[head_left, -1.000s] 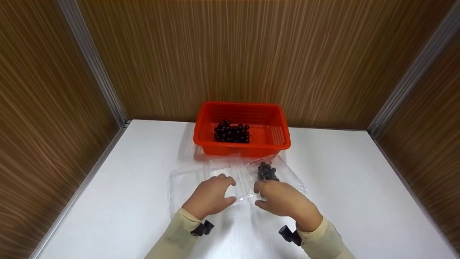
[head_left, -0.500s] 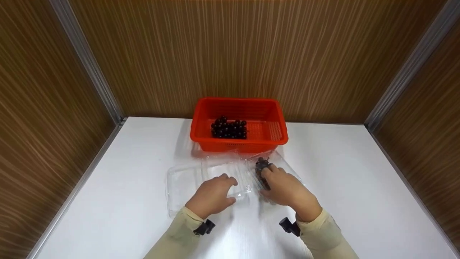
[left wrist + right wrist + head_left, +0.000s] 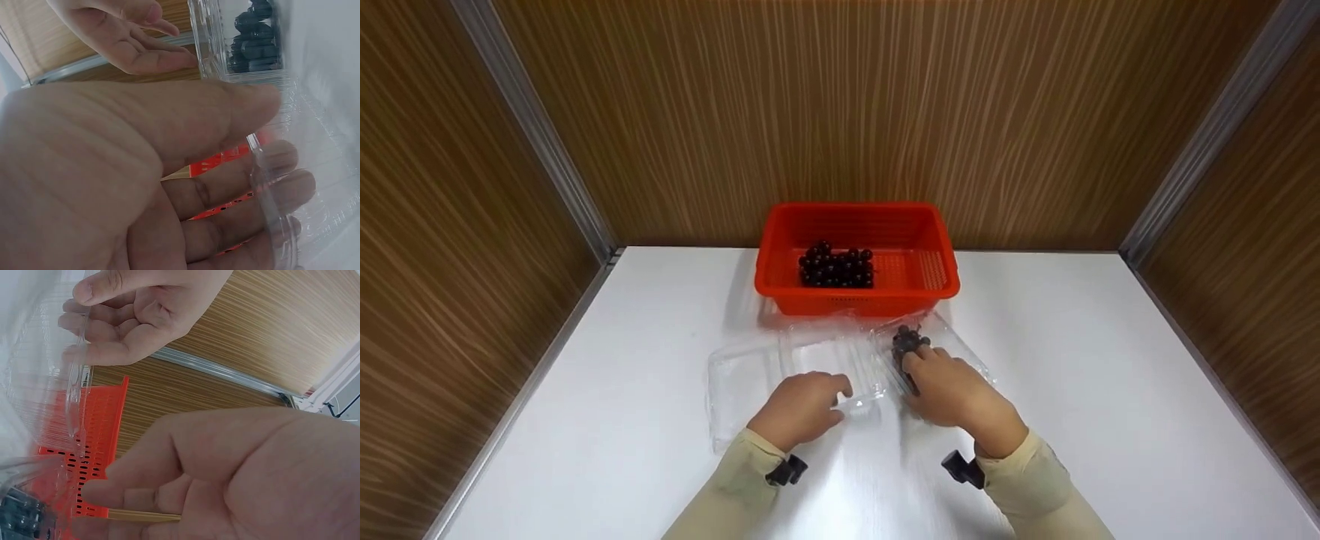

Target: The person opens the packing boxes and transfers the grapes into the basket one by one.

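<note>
There is one red basket on one white table. There are two bunches of dark grapes: one bunch in the basket and one smaller bunch in the clear box. The single grapes are too small and too close together to count. There is one clear plastic box, opened flat, so it shows two halves joined together. There are two hands, one left hand and one right hand, and two beige sleeves. Each wrist carries one black strap piece, so two in total.
</note>
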Demonstrator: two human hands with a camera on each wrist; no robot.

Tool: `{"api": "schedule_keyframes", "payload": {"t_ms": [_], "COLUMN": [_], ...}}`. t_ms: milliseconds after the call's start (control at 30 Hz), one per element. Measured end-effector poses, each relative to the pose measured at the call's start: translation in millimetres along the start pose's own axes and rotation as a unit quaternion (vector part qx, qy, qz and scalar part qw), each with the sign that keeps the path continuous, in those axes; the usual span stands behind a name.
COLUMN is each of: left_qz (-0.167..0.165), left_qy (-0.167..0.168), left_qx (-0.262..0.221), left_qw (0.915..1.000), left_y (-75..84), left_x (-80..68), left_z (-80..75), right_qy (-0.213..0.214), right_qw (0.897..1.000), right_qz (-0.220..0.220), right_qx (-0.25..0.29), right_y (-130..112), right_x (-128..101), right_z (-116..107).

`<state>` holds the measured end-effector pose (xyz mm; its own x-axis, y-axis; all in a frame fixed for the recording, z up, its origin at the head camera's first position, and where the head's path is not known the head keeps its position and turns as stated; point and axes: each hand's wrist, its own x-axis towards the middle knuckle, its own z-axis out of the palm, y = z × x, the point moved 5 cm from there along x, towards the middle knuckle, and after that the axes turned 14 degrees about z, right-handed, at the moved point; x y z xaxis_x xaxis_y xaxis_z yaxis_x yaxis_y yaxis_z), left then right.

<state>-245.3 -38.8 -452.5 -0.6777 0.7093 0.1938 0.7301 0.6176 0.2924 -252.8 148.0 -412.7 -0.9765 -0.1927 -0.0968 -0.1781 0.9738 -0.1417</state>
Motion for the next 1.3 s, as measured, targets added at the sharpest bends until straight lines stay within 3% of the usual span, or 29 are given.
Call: {"api": "schedule_keyframes", "payload": {"t_ms": [333, 467, 667, 733, 933, 1100, 1167, 1300], "left_qz": [-0.018, -0.050, -0.106, -0.122, -0.164, -0.199, -0.201, -0.172], "left_qy": [-0.001, -0.004, -0.013, -0.018, -0.032, -0.050, -0.059, -0.046], "left_qx": [-0.025, -0.034, -0.071, -0.078, -0.087, -0.117, -0.127, -0.106], "left_qw": [0.9995, 0.9982, 0.9917, 0.9893, 0.9821, 0.9717, 0.9695, 0.9782], "left_y": [-11.6, -18.4, -29.6, -33.3, -43.3, -44.8, -43.6, -38.1], "left_x": [-12.5, -21.3, -31.3, -34.2, -41.7, -45.6, -45.0, -39.3], "left_z": [-9.7, -16.0, -24.9, -26.6, -28.6, -31.1, -33.0, -40.1], "right_qy": [0.015, 0.016, 0.051, 0.042, -0.035, -0.040, -0.026, 0.011], "right_qw": [0.999, 0.999, 0.997, 0.996, 0.991, 0.992, 0.993, 0.995], "right_qz": [0.036, 0.044, 0.058, 0.072, 0.123, 0.123, 0.113, 0.102], "right_qx": [0.000, 0.004, 0.024, 0.025, 0.030, -0.002, -0.013, 0.014], "right_y": [4, 6, 12, 16, 27, 26, 25, 22], "right_x": [1, 3, 11, 14, 17, 15, 15, 15], "right_z": [-1, -1, -4, -3, 8, 8, 7, 4]}}
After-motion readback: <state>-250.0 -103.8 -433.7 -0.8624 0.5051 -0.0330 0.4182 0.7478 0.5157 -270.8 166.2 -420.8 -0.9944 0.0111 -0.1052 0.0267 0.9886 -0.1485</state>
